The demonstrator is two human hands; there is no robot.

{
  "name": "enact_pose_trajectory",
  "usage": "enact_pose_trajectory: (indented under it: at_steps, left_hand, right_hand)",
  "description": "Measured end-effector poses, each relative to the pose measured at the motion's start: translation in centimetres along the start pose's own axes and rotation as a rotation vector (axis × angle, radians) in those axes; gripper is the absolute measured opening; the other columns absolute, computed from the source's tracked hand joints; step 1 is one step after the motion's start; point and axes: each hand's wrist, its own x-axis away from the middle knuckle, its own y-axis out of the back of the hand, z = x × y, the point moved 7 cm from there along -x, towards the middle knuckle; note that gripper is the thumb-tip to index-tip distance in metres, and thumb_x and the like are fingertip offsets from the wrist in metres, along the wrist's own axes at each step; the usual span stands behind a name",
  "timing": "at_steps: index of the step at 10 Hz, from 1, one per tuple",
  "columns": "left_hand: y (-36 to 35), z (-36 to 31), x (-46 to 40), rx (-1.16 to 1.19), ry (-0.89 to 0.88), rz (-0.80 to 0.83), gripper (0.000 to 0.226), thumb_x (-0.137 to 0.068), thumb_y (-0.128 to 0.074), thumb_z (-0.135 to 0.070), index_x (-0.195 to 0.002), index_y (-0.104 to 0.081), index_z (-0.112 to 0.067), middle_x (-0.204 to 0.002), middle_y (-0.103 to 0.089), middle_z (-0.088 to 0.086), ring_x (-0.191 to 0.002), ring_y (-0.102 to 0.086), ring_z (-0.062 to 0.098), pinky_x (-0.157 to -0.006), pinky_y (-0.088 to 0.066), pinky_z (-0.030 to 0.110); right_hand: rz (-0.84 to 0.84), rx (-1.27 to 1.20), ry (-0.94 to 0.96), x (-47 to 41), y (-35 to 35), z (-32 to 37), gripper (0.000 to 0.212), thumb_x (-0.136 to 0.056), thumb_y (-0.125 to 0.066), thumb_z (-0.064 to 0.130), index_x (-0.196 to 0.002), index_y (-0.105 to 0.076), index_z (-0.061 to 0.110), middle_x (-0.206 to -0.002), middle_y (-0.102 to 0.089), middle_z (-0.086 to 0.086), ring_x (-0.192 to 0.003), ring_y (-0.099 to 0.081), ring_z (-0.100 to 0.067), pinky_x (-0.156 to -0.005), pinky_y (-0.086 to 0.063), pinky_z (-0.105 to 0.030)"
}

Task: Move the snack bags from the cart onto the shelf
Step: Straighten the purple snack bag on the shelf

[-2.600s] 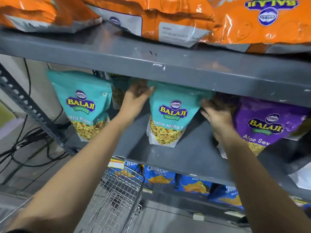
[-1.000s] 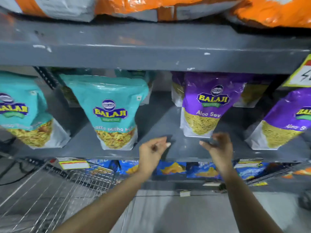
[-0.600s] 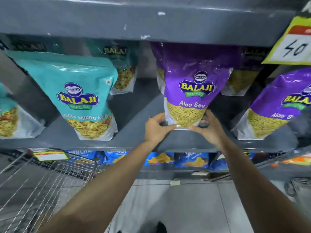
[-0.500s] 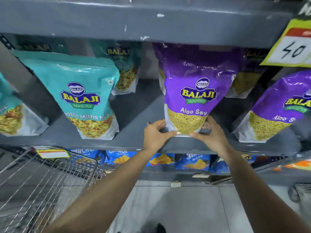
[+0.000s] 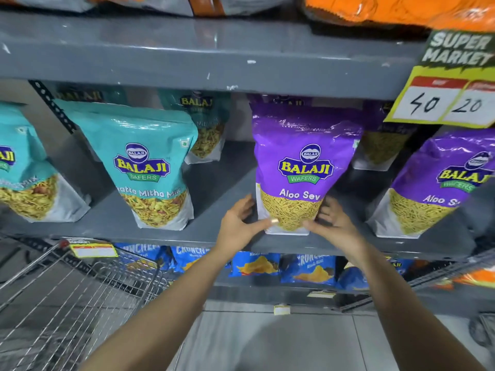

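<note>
A purple Aloo Sev snack bag (image 5: 305,162) stands upright on the grey metal shelf (image 5: 219,188), near its front edge. My left hand (image 5: 238,223) holds the bag's lower left corner, thumb on the front and fingers behind the side. At the lower right corner my right hand (image 5: 334,226) does the same, with its fingers spread along the side. The wire cart (image 5: 80,290) is at the lower left; no bags show inside the part in view.
Teal Khatta Mitha bags (image 5: 144,162) stand to the left, another purple bag (image 5: 439,188) to the right, more behind. A yellow price sign (image 5: 450,97) hangs top right. Orange bags (image 5: 388,9) lie on the shelf above, blue chip bags (image 5: 254,266) below.
Both hands left the teal bag, moved right and took hold of the purple bag's base. Since half a second ago the fingers have spread slightly and the bag sits nearer the shelf's front edge.
</note>
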Motion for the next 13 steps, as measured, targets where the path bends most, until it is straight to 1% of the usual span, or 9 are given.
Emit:
enact_pose_trajectory:
  at_steps: [1,2,3,4,5,6,7,12,13]
  left_hand:
    - [1.5,-5.2,-0.8,0.166,-0.095,-0.056,0.06,-0.086,-0.07,-0.013,-0.14,-0.046,-0.01,-0.136,-0.059,0.009,-0.118,-0.061,0.009,-0.104,-0.048,0.028]
    - [1.7,-11.2,-2.0,0.206,-0.228,-0.026,0.025,-0.096,-0.056,-0.016,-0.121,-0.061,-0.012,-0.112,-0.07,0.0,-0.097,-0.066,-0.001,-0.086,-0.051,0.015]
    - [1.3,-14.6,-3.0,0.224,-0.31,0.015,0.011,-0.097,-0.054,-0.007,-0.095,-0.064,-0.012,-0.079,-0.075,-0.01,-0.07,-0.067,-0.004,-0.065,-0.051,0.011]
    - [1.3,-15.2,-3.1,0.232,-0.334,0.04,0.018,-0.097,-0.052,-0.006,-0.088,-0.064,-0.017,-0.069,-0.076,-0.013,-0.066,-0.067,-0.004,-0.063,-0.052,0.012]
    - [1.5,-14.3,-3.1,0.269,-0.329,0.012,0.008,-0.095,-0.058,-0.011,-0.096,-0.066,-0.015,-0.082,-0.077,-0.01,-0.075,-0.069,-0.003,-0.065,-0.051,0.01]
    - [1.4,-11.2,-3.5,0.241,-0.263,0.072,0.044,-0.083,-0.071,-0.016,-0.124,-0.055,-0.011,-0.118,-0.07,0.002,-0.105,-0.067,0.006,-0.086,-0.054,0.019]
    - [0.2,-5.3,-3.1,0.018,-0.084,0.233,0.082,-0.071,-0.083,-0.013,-0.14,-0.039,-0.014,-0.138,-0.058,0.005,-0.126,-0.057,0.016,-0.106,-0.049,0.039]
    - [-0.7,1.2,-1.9,-0.244,-0.034,0.281,0.063,-0.072,-0.084,-0.03,-0.127,-0.053,-0.03,-0.117,-0.066,-0.02,-0.103,-0.064,-0.011,-0.101,-0.053,0.035]
    - [-0.8,0.5,-1.1,-0.27,-0.052,0.273,0.088,-0.071,-0.084,-0.035,-0.145,-0.035,-0.029,-0.142,-0.054,-0.011,-0.127,-0.053,0.0,-0.112,-0.042,0.037]
  right_hand:
    - [-0.155,-0.365,0.105,-0.4,3.1,4.4,0.043,-0.092,-0.059,0.005,-0.129,-0.05,0.024,-0.104,-0.074,0.017,-0.1,-0.066,0.0,-0.086,-0.053,-0.024]
    - [-0.19,-0.541,0.185,-1.4,5.3,9.2,0.019,-0.098,-0.053,0.018,-0.114,-0.062,0.022,-0.088,-0.07,0.017,-0.086,-0.064,0.001,-0.093,-0.048,-0.033]
    - [-0.227,-0.569,0.222,-2.0,6.0,12.2,0.021,-0.098,-0.053,0.015,-0.081,-0.064,0.022,-0.065,-0.066,0.017,-0.057,-0.056,0.006,-0.064,-0.048,-0.014]
    - [-0.241,-0.525,0.232,-2.4,6.2,12.9,0.025,-0.097,-0.052,0.01,-0.078,-0.06,0.023,-0.064,-0.066,0.017,-0.056,-0.057,0.006,-0.061,-0.046,-0.012]
    - [-0.234,-0.534,0.25,-2.3,6.2,12.5,0.019,-0.097,-0.054,0.015,-0.082,-0.06,0.024,-0.064,-0.064,0.016,-0.057,-0.057,0.005,-0.062,-0.048,-0.013]
    - [-0.181,-0.376,0.235,-2.2,5.3,9.7,0.021,-0.09,-0.064,0.013,-0.105,-0.061,0.027,-0.094,-0.067,0.005,-0.088,-0.064,-0.005,-0.083,-0.054,-0.023]
    - [0.024,-0.071,0.072,-2.0,2.3,4.2,0.065,-0.067,-0.081,0.008,-0.124,-0.053,0.02,-0.112,-0.071,0.002,-0.103,-0.067,-0.013,-0.092,-0.055,-0.031]
    - [0.094,0.126,-0.031,-1.4,-0.7,-1.8,0.087,-0.054,-0.092,0.034,-0.129,-0.049,0.033,-0.12,-0.07,0.016,-0.112,-0.065,0.0,-0.095,-0.051,-0.019]
    - [0.073,0.139,-0.009,-0.8,-0.9,-0.6,0.094,-0.057,-0.092,0.029,-0.136,-0.04,0.033,-0.128,-0.064,0.015,-0.121,-0.06,-0.006,-0.093,-0.05,-0.017]
